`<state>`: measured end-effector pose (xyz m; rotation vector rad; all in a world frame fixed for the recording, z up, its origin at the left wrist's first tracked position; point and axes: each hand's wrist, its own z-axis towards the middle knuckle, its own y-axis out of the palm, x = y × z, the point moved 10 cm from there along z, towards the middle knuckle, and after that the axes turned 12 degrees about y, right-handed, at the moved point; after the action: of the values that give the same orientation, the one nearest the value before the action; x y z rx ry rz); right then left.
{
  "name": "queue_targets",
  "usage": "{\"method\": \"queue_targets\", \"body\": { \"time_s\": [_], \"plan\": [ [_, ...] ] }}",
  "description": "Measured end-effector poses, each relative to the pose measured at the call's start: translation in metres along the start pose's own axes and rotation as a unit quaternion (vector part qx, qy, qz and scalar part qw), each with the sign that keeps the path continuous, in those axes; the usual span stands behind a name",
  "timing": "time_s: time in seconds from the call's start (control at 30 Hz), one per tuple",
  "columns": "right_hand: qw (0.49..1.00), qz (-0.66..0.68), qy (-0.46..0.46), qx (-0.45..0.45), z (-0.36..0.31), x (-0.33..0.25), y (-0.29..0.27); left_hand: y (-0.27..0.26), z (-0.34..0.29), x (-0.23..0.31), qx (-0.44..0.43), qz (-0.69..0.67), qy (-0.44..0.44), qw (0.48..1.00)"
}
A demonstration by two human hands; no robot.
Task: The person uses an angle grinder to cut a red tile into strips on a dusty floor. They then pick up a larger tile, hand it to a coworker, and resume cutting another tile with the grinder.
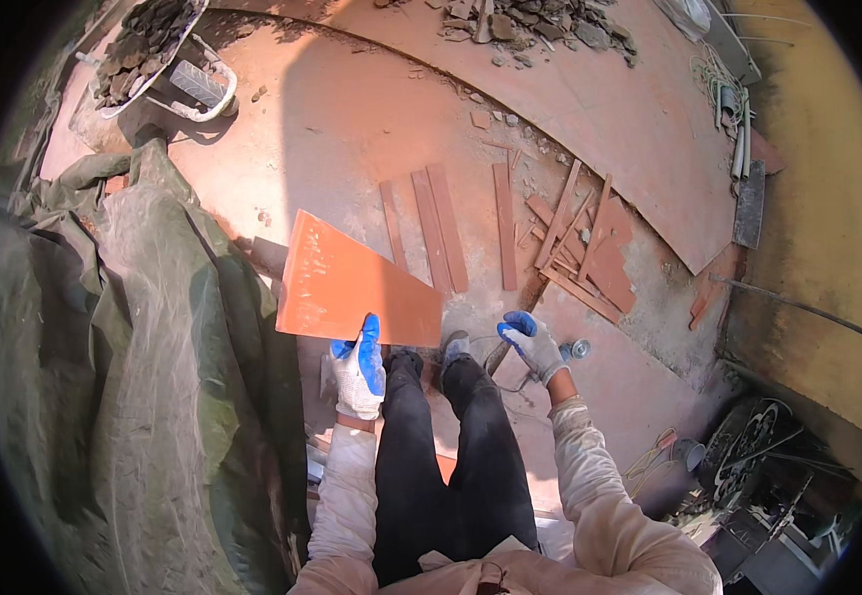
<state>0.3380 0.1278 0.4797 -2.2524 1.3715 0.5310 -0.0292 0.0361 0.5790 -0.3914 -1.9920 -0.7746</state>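
My left hand (357, 372), in a white glove with blue coating, grips the near edge of a flat terracotta-coloured tile (357, 288). The tile is held up in front of my legs, its upper left part in sunlight. To its right, my right hand (533, 342) wears a matching glove and has its fingers curled in. Whatever it may hold is hidden. A small round grey metal tool (576, 349) lies beside that hand. On the ground beyond are several long narrow strips cut from tile (438, 228), and a pile of broken tile pieces (590, 248).
A green tarpaulin (153, 377) drapes over something at my left. A wheelbarrow (188, 84) full of rubble stands at the far left. More rubble (540, 25) lies at the far edge. On the right are a yellow wall (818, 198), a cable (798, 312) and dark equipment (748, 466).
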Motion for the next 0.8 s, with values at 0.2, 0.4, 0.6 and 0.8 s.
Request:
{"method": "queue_targets", "body": {
  "time_s": [0.2,0.4,0.6,0.8],
  "plan": [
    [0.991,-0.125,-0.008,-0.038,-0.134,0.048,-0.026,-0.016,-0.120,0.091,0.047,-0.042,0.076,0.995],
    [0.992,-0.068,-0.045,-0.098,-0.175,0.055,-0.059,-0.034,-0.244,0.081,0.037,-0.031,0.020,0.999],
    [0.987,-0.064,-0.111,-0.100,-0.237,0.050,-0.142,0.021,-0.420,0.073,0.054,-0.282,0.049,0.957],
    [0.831,-0.413,-0.360,-0.093,-0.331,0.001,-0.156,0.018,-0.557,0.043,0.151,-0.405,0.054,0.900]
  ]
}}
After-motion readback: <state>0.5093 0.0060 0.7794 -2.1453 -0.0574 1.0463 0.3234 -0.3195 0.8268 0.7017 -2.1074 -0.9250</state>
